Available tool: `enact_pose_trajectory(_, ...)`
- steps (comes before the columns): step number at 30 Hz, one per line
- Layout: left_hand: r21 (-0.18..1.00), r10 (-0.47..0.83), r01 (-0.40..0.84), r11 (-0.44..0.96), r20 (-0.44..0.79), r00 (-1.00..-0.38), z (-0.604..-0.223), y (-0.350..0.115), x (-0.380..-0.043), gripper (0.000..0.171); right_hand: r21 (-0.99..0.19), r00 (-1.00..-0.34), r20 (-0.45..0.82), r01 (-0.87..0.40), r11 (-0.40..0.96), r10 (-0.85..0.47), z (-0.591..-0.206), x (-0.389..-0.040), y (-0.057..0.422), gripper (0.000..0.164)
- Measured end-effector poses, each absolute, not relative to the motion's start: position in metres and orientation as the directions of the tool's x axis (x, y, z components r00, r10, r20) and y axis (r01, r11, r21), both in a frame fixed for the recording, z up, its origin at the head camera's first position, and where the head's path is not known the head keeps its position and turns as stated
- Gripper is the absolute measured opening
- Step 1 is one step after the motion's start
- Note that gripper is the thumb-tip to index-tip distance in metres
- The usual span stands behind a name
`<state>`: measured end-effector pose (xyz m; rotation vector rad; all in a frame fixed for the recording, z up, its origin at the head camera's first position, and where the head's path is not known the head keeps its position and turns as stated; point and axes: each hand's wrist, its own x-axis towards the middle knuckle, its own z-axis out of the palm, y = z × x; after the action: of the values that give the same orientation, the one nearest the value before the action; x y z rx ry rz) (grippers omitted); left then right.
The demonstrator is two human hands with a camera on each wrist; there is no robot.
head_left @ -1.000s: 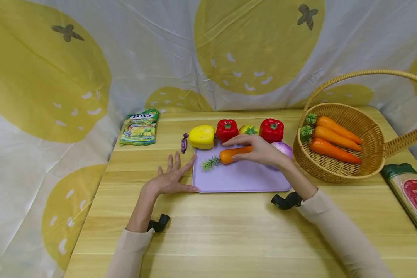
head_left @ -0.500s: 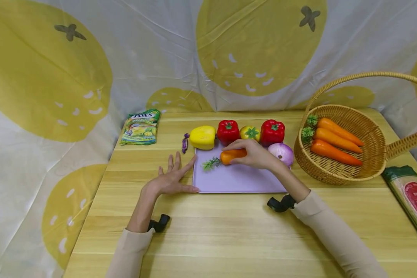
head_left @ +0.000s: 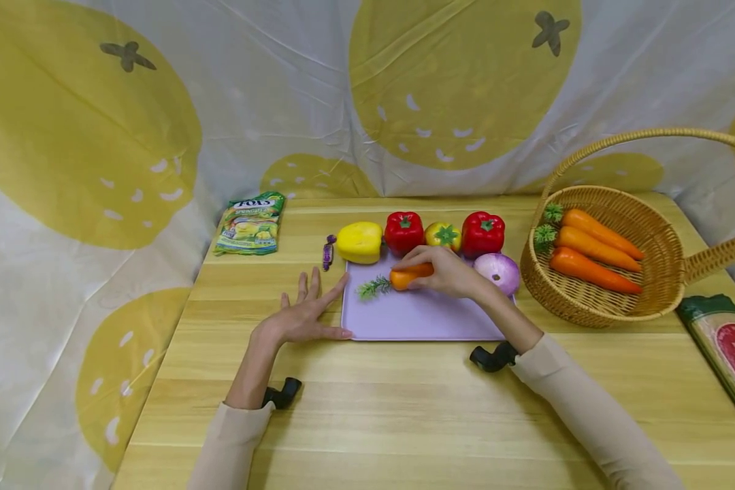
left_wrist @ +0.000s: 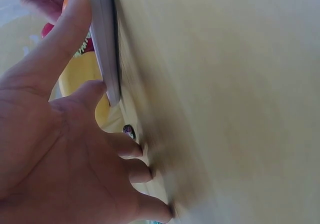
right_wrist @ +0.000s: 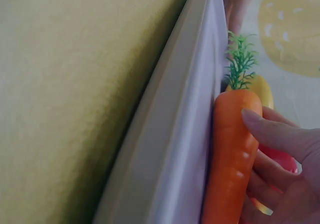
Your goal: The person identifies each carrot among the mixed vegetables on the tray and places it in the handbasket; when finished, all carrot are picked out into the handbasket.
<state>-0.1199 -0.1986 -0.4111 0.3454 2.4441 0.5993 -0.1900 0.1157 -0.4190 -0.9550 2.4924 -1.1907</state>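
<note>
An orange carrot (head_left: pixel 401 278) with a green leafy top lies on the lilac tray (head_left: pixel 416 321), its leaves pointing left. My right hand (head_left: pixel 446 273) holds it, the thumb on the near side and the fingers on the far side, as the right wrist view (right_wrist: pixel 282 159) shows. The hand hides the carrot's tapered end in the head view. My left hand (head_left: pixel 300 320) is spread at the tray's left side, thumb and index fingertip at the rim and the other fingers over the table. Along the tray's back are a yellow pepper (head_left: pixel 358 243), two red peppers (head_left: pixel 404 235) and a yellow tomato (head_left: pixel 439 235).
A purple onion (head_left: pixel 496 272) sits at the tray's right end. Beyond it stands a wicker basket (head_left: pixel 588 316) with three carrots and a tall handle. A wrapped candy (head_left: pixel 328 253) and a green snack bag (head_left: pixel 250 224) lie left; a long package (head_left: pixel 729 347) lies far right.
My right hand has shifted slightly left along the carrot, uncovering more of the onion and the yellow tomato. My left hand has stayed at the tray's edge.
</note>
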Motion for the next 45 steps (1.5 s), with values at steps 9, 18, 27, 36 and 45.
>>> enact_pose_trajectory(9, 0.485, 0.372, 0.108, 0.868, -0.490, -0.789, -0.412, -0.197, -0.120, 0.106, -0.755, -0.770, 0.054, -0.448, 0.480, -0.635, -0.420, -0.192, 0.116, 0.037)
enact_pose_trajectory(18, 0.486, 0.369, 0.102, 0.868, -0.494, -0.788, -0.412, -0.198, -0.118, 0.105, -0.761, -0.784, 0.017, -0.413, 0.501, -0.621, -0.420, -0.191, 0.115, 0.039)
enact_pose_trajectory(27, 0.485, 0.365, 0.097, 0.869, -0.498, -0.787, -0.413, -0.199, -0.118, 0.105, -0.773, -0.788, 0.019, -0.402, 0.492, -0.615, -0.422, -0.191, 0.115, 0.041)
enact_pose_trajectory(36, 0.483, 0.369, 0.103, 0.870, -0.497, -0.786, -0.411, -0.198, -0.119, 0.104, -0.780, -0.791, 0.031, -0.401, 0.480, -0.611, -0.422, -0.191, 0.116, 0.040)
enact_pose_trajectory(45, 0.481, 0.366, 0.099, 0.871, -0.501, -0.784, -0.410, -0.197, -0.120, 0.104, -0.796, -0.801, 0.069, -0.404, 0.451, -0.595, -0.408, -0.182, 0.122, 0.041)
